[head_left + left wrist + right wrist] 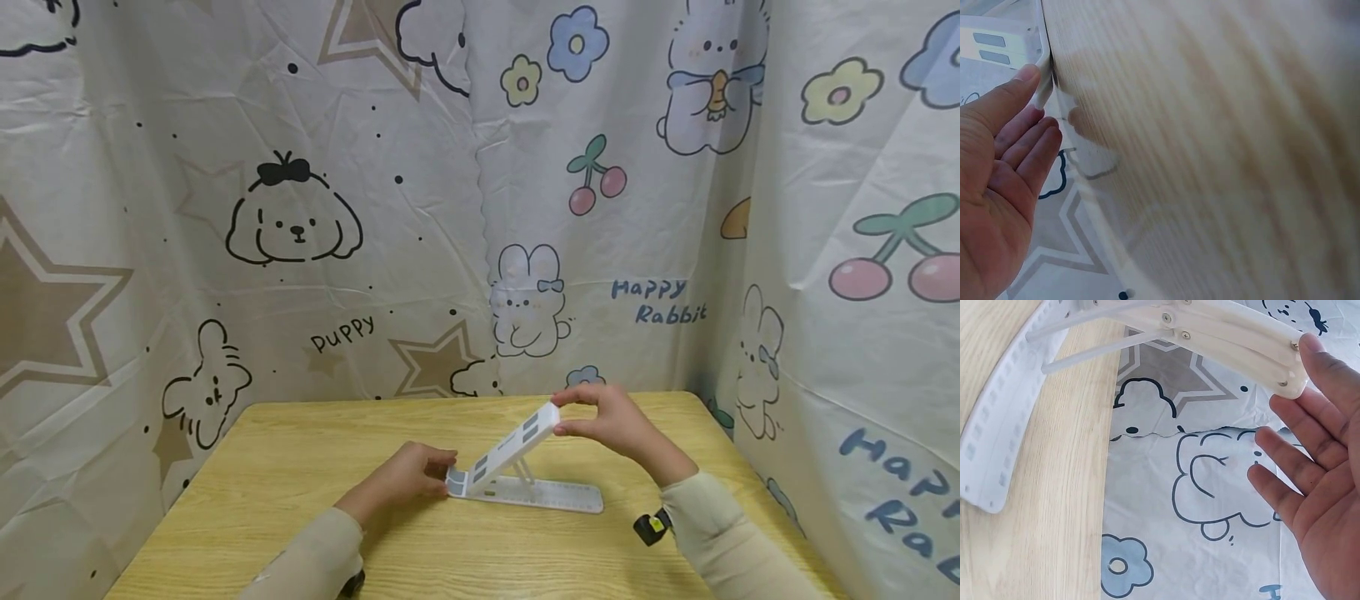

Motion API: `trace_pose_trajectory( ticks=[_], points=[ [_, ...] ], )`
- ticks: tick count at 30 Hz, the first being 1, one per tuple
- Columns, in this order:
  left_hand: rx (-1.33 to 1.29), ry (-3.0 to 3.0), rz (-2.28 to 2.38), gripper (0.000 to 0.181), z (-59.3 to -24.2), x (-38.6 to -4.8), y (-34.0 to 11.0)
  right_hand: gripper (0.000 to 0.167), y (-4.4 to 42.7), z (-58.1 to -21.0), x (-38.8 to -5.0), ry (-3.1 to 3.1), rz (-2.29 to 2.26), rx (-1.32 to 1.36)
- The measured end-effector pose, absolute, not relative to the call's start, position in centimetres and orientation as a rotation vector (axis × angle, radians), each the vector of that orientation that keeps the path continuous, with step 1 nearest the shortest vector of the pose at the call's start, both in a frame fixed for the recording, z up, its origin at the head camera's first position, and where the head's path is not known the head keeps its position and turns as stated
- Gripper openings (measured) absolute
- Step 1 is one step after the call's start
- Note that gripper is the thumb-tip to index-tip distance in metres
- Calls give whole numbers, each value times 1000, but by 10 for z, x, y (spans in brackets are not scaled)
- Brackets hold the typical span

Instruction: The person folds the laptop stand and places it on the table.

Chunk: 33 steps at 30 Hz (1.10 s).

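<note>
A white folding stand (517, 446) with grey pads sits on the table, its slotted base (570, 495) flat and its upper plate slanting up to the right on a prop (1104, 350). At the low hinged end, my left hand (408, 471) pinches the stand's edge between thumb and fingers. My right hand (618, 421) grips the raised end of the plate, thumb on one side and index finger on the other. The right wrist view shows screws on the plate's underside (1235, 347) and the other fingers of that hand (1335, 456) extended. Part of the hinge is hidden by the left fingers.
The yellow wood-grain table (300, 450) runs back to a hanging curtain (420, 250) printed with puppies, rabbits, stars and cherries. More curtain hangs along both sides. A black strapped device (651, 527) is on the right wrist.
</note>
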<state>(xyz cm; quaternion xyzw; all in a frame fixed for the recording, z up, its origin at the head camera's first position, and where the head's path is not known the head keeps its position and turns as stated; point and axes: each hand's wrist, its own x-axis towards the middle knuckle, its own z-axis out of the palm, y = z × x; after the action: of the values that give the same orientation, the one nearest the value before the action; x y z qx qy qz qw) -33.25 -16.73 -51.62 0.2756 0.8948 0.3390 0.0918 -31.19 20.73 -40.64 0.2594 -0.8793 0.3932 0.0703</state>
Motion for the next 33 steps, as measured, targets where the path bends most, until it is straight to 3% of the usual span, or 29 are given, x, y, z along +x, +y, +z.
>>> trace_pose_trajectory(
  ticks=[14,33],
  points=[
    [932,2781,1033,67,-503,-314,-146,46,237,-434,-336,-2735,1283,895],
    [979,2910,1038,62,-506,-292,-109,37,253,-500,-369,-2950,1322,1038]
  ],
)
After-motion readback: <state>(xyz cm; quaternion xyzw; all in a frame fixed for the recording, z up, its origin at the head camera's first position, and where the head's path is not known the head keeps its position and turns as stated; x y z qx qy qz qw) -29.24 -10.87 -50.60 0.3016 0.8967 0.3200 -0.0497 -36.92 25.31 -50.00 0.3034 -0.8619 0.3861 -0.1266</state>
